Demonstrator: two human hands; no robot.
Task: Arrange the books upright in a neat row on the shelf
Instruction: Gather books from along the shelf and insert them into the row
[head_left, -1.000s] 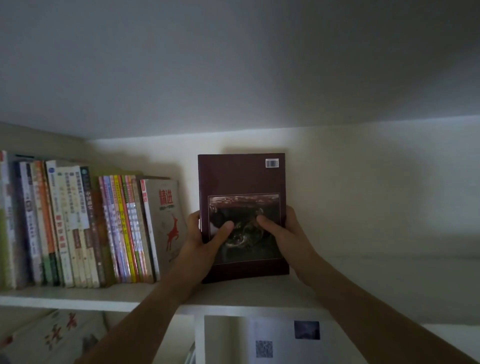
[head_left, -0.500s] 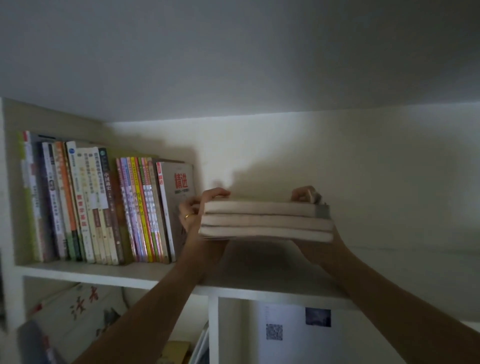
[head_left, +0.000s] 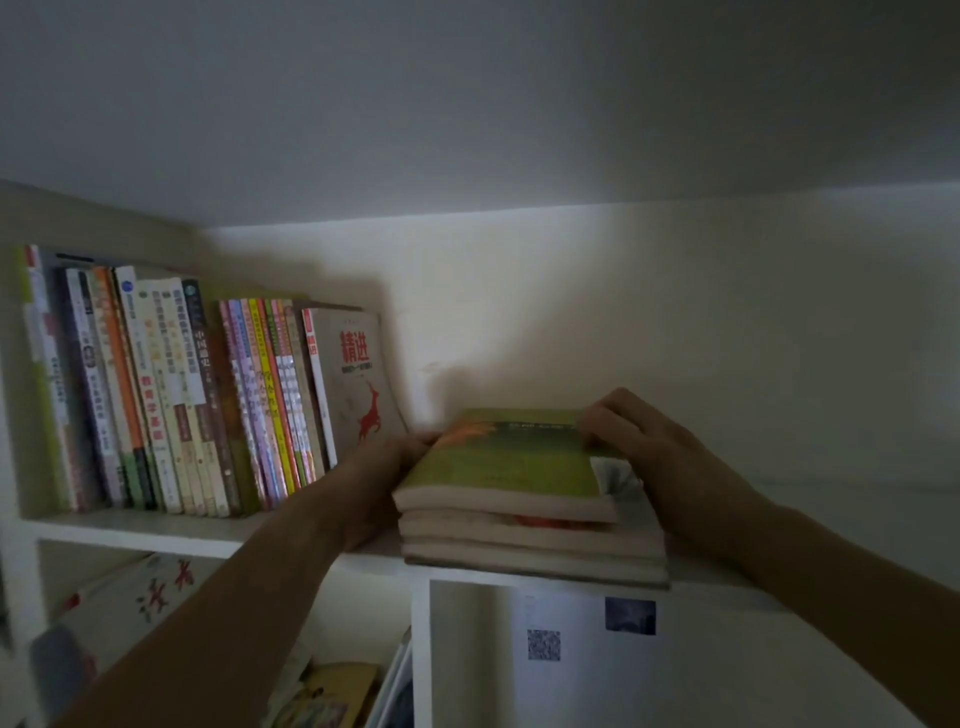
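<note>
Item: stack of 3 books (head_left: 530, 514), green-cover one on top, lying flat at shelf (head_left: 135, 525) near edge, right of upright row (head_left: 197, 405). My left hand (head_left: 384, 478) & right hand (head_left: 649, 447) grip its ends, prob. to steady it before standing them up.

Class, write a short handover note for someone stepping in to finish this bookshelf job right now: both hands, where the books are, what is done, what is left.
Left hand: grips the left end of the flat stack of books.
Right hand: grip on the stack's far right corner, fingers curled over the green top cover.
Stack: three or so books lying flat on the shelf, near its front edge, apart from the row.
Done: row of upright books stands at the left, its end book leaning.
Left: stand the stacked books upright and push them against the row.
</note>
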